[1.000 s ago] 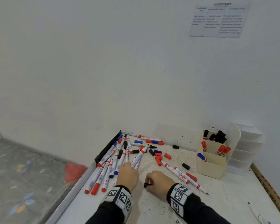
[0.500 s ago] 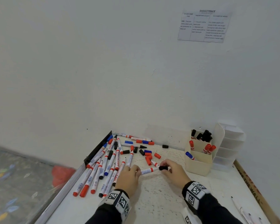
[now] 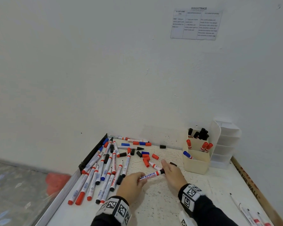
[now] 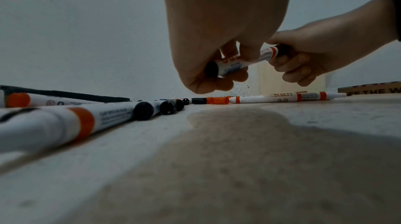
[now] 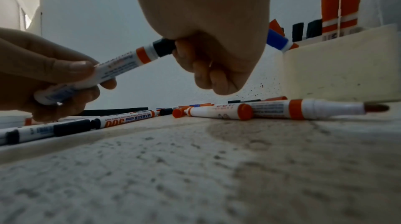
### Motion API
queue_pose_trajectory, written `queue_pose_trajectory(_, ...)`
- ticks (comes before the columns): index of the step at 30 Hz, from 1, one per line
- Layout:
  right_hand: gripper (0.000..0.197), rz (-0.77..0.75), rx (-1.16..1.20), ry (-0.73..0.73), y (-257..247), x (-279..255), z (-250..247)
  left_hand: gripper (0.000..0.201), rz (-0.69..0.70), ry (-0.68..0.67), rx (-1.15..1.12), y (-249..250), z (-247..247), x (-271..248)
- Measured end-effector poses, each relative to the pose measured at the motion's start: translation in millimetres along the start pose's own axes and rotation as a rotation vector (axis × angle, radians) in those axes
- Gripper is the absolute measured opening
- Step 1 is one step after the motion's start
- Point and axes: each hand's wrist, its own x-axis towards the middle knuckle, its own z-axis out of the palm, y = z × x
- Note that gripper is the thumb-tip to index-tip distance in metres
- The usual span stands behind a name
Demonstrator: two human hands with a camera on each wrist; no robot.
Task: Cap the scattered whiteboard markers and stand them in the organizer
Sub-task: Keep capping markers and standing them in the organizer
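The marker (image 3: 151,175) now hangs above the counter (image 3: 162,201), left hand (image 3: 131,185) fingers still clamped on its barrel, right hand (image 3: 172,175) fingers clamped on its black cap (image 5: 163,47).

Worktop (image 5: 195,167): rough, speckled, matt. Marker (image 5: 121,66) barrels: smooth glossy plastic. Organizer (image 3: 196,162): matt cream plastic. Wall sheet (image 3: 195,24): paper.
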Motion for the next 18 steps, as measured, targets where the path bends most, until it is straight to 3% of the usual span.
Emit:
queue_pose_trajectory(4, 0.040, 0.000, 0.019, -0.078, -2.8, 2.4, 6.1, 0.030, -0.039, -0.019, -0.001, -4.1, 0.2, 1.9)
queue_pose_trajectory(10, 0.043, -0.012, -0.038, -0.075, -4.3, 5.0, 6.6, 0.027, -0.061, -0.047, -0.018, -5.0, 2.4, 1.6)
queue_pose_trajectory(18, 0.040, -0.140, 0.065, -0.061, 1.7, 4.5, 11.1, 0.042, -0.173, -0.287, -0.357, 3.8, -3.3, -5.4)
